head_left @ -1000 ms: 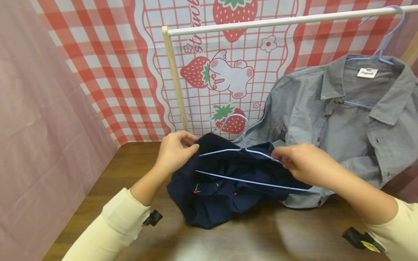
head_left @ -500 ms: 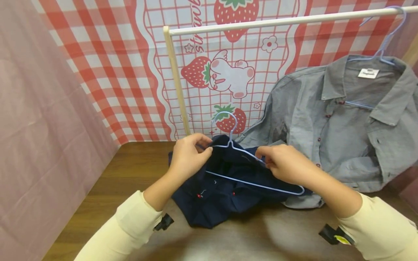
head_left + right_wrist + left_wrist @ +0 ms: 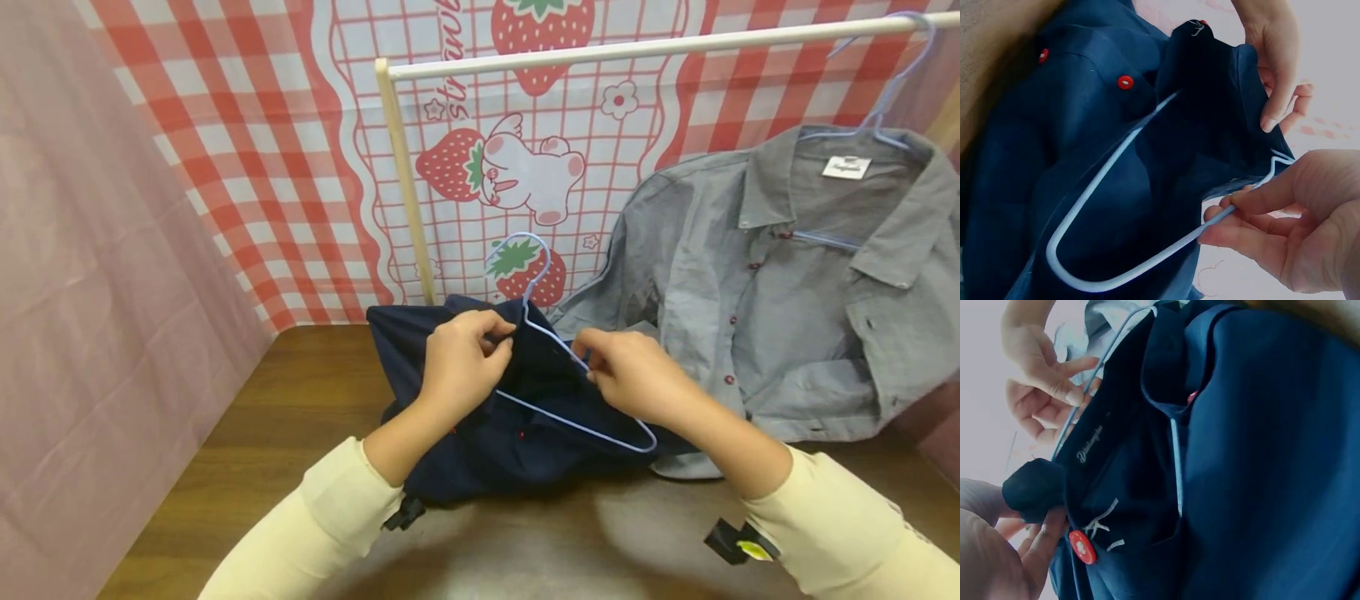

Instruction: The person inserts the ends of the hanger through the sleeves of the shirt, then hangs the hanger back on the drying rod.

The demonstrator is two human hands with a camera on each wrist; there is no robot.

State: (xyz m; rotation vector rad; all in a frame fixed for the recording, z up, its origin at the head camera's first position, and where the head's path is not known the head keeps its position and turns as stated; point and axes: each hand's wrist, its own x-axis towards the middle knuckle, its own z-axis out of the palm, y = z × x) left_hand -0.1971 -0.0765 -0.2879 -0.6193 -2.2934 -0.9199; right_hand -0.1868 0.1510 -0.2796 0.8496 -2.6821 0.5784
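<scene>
A navy shirt (image 3: 480, 454) with red buttons lies bunched over the table, its collar lifted. My left hand (image 3: 465, 358) pinches the collar edge between thumb and fingers, beside the hanger's neck. A light blue hanger (image 3: 1147, 262) is partly inside the shirt: its left end is hidden in the cloth, while its right end and hook stay outside. My right hand (image 3: 630, 367) pinches the hanger's right shoulder, as the right wrist view (image 3: 1291, 225) shows. White lettering and loose threads show inside the collar in the left wrist view.
Behind stands a rack with a white rail (image 3: 600, 54) and a wooden post (image 3: 405, 183). A grey shirt (image 3: 697, 242) hangs from it on a second blue hanger (image 3: 888, 92), its lower part close to the navy one. A strawberry-print cloth (image 3: 247, 167) covers the back.
The hanger has moved left and its left end has slid deeper into the navy shirt. Both hands have come closer together; the left one has lifted the collar up toward the hanger's neck.
</scene>
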